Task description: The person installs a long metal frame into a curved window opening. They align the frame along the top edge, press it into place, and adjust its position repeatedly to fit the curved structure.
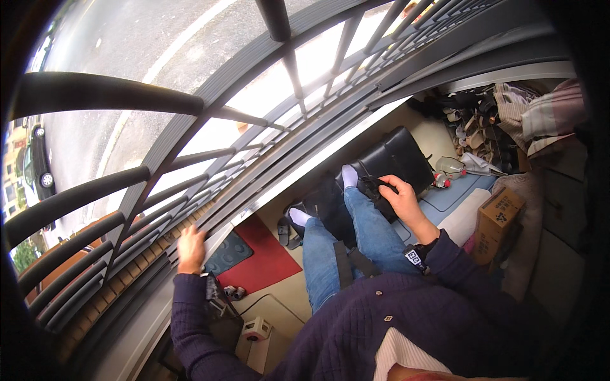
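Note:
My left hand [190, 249] is closed over the edge of the dark window frame [219, 223], beside the metal bars [184, 136]. My right hand [405, 200] is in front of my right leg, fingers pinched on a small black thing [372, 187] whose kind I cannot make out against the dark background. My feet, in white socks, are on a black, leather-like padded surface [391, 159]. A dark strap [345, 267] hangs over my jeans. A watch-like device [414, 258] shows at my right wrist.
Right of my legs are a cardboard box [499, 216], a blue mat [454, 197] and a red-capped bottle [440, 180]. Piled shoes [471, 130] lie farther back. A red mat [260, 257] and slippers [284, 232] are on the floor. Beyond the bars is a road [127, 44].

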`<control>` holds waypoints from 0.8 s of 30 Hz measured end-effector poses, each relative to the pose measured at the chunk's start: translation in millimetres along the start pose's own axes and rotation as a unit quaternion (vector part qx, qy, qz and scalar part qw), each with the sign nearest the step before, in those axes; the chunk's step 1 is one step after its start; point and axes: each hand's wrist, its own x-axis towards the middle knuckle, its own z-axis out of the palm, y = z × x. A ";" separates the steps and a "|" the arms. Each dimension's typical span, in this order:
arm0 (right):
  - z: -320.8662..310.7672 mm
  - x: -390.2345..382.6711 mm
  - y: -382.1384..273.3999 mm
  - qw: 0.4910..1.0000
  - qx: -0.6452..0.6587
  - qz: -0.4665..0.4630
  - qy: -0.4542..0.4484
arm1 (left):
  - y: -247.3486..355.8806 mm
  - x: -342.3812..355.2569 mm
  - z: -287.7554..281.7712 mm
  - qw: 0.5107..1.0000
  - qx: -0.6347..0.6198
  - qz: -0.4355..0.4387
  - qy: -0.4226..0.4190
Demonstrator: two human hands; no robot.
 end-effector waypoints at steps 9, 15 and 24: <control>-6.1 9.4 -7.5 1.000 -0.019 0.002 -0.018 | 116.4 81.6 -97.8 0.929 -0.294 0.064 0.216; -24.4 3.9 -3.1 0.998 -0.058 -0.018 0.005 | 315.7 184.7 -155.5 0.863 -0.368 0.277 0.210; -62.4 0.0 27.3 0.998 -0.010 0.056 0.040 | 386.6 222.4 -153.3 0.879 -0.308 0.247 0.269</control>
